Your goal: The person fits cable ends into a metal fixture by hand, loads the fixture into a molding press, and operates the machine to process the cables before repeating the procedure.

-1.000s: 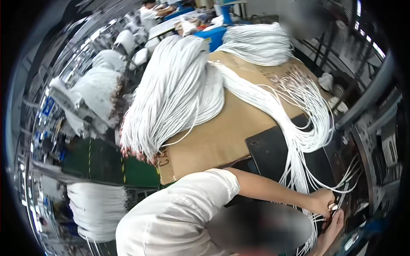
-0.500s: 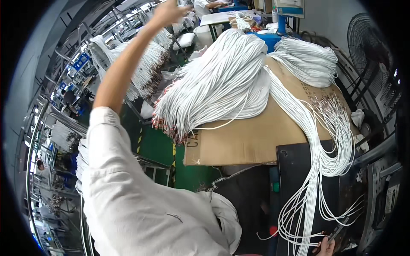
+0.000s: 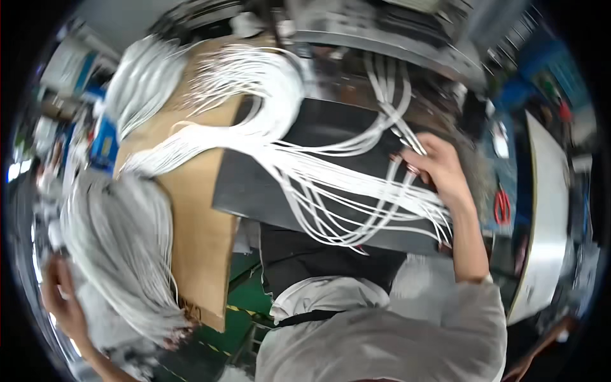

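My right hand [image 3: 439, 167] is closed around a slim metal tool [image 3: 408, 140] that looks like tweezers. White cable ends [image 3: 407, 172] are at its fingertips; whether they are gripped too I cannot tell. Below it, loose white cables [image 3: 344, 175] fan across a black board [image 3: 254, 184]. They run from a curved bunch of white cables [image 3: 280, 95]. Far to the left, my left hand [image 3: 63, 299] is raised, slightly blurred, with fingers apart and nothing visible in it. It is beside a large bundle of white cables [image 3: 124, 248] with reddish ends.
Brown cardboard [image 3: 203, 254] covers the table under the bundles, and another white bundle [image 3: 146, 83] lies at the far left. A grey metal machine [image 3: 382, 44] stands beyond the board. Red-handled scissors [image 3: 502, 207] lie at right. Another person's arm [image 3: 547, 347] shows at lower right.
The view has swung to the right, bringing the black board to the middle. My left arm, raised high before, is now low at the left. My right hand still holds the metal tool.
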Motion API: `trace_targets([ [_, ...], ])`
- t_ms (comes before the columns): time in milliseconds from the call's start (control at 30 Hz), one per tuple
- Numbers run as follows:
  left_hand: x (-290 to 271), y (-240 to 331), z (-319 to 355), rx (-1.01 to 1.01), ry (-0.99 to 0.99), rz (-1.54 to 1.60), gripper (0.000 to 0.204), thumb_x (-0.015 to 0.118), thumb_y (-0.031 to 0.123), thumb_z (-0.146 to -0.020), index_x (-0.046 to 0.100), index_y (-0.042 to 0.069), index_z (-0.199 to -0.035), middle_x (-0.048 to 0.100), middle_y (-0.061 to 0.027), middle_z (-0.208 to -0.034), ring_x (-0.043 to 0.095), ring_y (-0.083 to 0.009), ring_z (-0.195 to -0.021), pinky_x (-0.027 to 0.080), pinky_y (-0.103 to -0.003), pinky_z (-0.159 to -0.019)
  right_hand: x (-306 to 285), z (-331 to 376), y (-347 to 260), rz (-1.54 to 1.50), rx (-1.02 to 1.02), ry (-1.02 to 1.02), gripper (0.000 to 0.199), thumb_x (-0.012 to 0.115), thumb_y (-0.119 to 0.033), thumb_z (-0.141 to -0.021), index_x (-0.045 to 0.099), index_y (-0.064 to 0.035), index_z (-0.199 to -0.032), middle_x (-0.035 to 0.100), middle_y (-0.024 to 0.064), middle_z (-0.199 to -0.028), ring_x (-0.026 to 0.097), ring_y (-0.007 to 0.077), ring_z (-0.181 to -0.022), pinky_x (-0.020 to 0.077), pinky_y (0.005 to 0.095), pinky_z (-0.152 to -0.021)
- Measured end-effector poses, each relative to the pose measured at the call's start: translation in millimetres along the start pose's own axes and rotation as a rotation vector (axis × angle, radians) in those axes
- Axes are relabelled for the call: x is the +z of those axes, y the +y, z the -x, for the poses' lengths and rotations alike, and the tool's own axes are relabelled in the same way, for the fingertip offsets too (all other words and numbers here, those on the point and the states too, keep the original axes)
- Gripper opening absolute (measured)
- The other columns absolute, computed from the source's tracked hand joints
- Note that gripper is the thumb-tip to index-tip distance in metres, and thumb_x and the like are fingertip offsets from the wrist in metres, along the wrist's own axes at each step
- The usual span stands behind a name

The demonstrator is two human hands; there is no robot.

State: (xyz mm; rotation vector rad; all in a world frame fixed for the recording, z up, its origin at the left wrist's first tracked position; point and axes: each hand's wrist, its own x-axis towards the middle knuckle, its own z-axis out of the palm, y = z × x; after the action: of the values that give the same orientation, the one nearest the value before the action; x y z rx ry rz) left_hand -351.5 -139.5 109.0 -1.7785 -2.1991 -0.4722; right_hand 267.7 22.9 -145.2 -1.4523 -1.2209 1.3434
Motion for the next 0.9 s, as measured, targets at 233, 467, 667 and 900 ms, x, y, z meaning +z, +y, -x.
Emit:
trace_targets([
  [233,264.7,460.9,46.4,0.931,-0.289,0.938,0.042,0.081,0.020,-0.080,0.062,-0.004,-0.109,0.068,-0.0211,-0.099,0.065,-0.0381,-0.089,0.053,-0.043,-0.078,-59.3,44.9,12.2,-0.117,-0.014,0.090,0.021,0.074,-0.010,-0.088,0.068,-0.0024,-0.106,0.072,0.0013,-0.085,0.058,0.0020,-0.067,0.0395,0.0180,-0.053],
  [467,283.1,486.9,48.5,0.907,-0.559,0.447,0.051,0.081,0.038,-0.078,0.063,-0.005,-0.099,0.069,-0.0210,-0.083,0.067,-0.0401,-0.078,0.052,-0.047,-0.071,-33.6,13.9,44.8,-0.185,-0.229,0.047,0.025,0.078,-0.005,-0.079,0.067,0.0075,-0.097,0.073,0.0109,-0.083,0.067,0.0126,-0.072,0.0519,0.0275,-0.061],
  [667,277.2,503.8,51.7,0.872,-0.723,0.556,0.050,0.075,0.040,-0.085,0.064,-0.007,-0.098,0.065,-0.0172,-0.068,0.066,-0.0323,-0.065,0.050,-0.042,-0.064,-47.9,33.9,49.1,-0.272,-0.200,0.154,0.029,0.080,-0.002,-0.075,0.066,0.0085,-0.098,0.073,0.0130,-0.086,0.068,0.0142,-0.073,0.0531,0.0292,-0.062],
  [900,248.0,508.4,32.2,0.801,-0.991,0.420,0.032,0.068,0.022,-0.097,0.068,-0.006,-0.112,0.071,-0.0106,-0.107,0.062,-0.0167,-0.090,0.047,-0.032,-0.072,-37.2,7.3,56.0,-0.185,-0.220,0.182,0.032,0.079,0.000,-0.076,0.064,0.0092,-0.102,0.072,0.0138,-0.087,0.068,0.0157,-0.077,0.0533,0.0300,-0.063],
])
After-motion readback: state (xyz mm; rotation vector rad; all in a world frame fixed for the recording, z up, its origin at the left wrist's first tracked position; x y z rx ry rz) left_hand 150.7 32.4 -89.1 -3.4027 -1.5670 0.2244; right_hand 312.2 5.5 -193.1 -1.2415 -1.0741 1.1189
